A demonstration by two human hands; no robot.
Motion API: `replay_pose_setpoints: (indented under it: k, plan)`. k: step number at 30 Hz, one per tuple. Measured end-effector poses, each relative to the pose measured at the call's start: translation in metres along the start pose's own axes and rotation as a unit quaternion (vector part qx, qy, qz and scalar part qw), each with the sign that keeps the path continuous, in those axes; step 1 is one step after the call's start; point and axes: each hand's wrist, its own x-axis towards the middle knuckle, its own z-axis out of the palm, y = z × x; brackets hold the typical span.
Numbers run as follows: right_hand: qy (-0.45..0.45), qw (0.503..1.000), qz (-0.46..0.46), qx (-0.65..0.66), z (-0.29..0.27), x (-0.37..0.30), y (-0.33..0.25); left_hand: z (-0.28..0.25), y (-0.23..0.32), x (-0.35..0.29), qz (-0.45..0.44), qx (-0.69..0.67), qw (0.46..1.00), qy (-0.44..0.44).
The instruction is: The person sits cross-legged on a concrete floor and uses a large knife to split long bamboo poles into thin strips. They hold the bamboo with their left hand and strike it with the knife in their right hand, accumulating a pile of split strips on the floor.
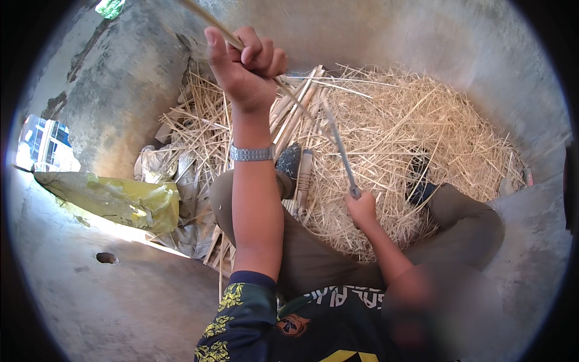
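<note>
My left hand (248, 75) is raised high, its fingers curled round a long, thin bamboo strip (297, 101). The strip slopes down to the right from beyond the upper edge, and its lower end runs close to the knife blade; whether they touch I cannot tell. In my right hand (362, 210), lower and further right, is the handle of a long, narrow knife (341, 148) with its grey blade pointing up and away. Most of the handle is hidden by my fingers. A worn wooden piece (304, 181) stands between my legs, beside my left shoe (288, 161).
Pale shavings (446, 114) lie heaped over the floor. Several longer bamboo strips (298, 102) lie ahead of me. Concrete walls (386, 30) close round the space. At the left are a crumpled yellow sheet (142, 202), grey cloth (190, 181) and a bright opening (48, 145).
</note>
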Motion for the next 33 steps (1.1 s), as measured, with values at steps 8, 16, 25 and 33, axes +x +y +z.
replay_pose_setpoints:
  k: [8,16,25,33]
  plan:
    - [0.057,0.950,-0.161,0.262,-0.022,-0.001,-0.046,-0.005,-0.009,0.003,0.004,0.007,1.000,0.009]
    - [-0.040,0.998,-0.022,-0.050,-0.009,0.022,0.013,0.013,-0.007,-0.005,-0.019,0.011,0.999,-0.027]
    - [0.002,0.977,-0.212,0.019,-0.012,-0.009,-0.033,0.001,-0.005,0.001,0.014,0.011,1.000,-0.015]
    - [-0.010,0.993,0.035,-0.112,-0.004,0.022,0.022,0.001,-0.001,-0.004,-0.017,-0.004,1.000,-0.003]
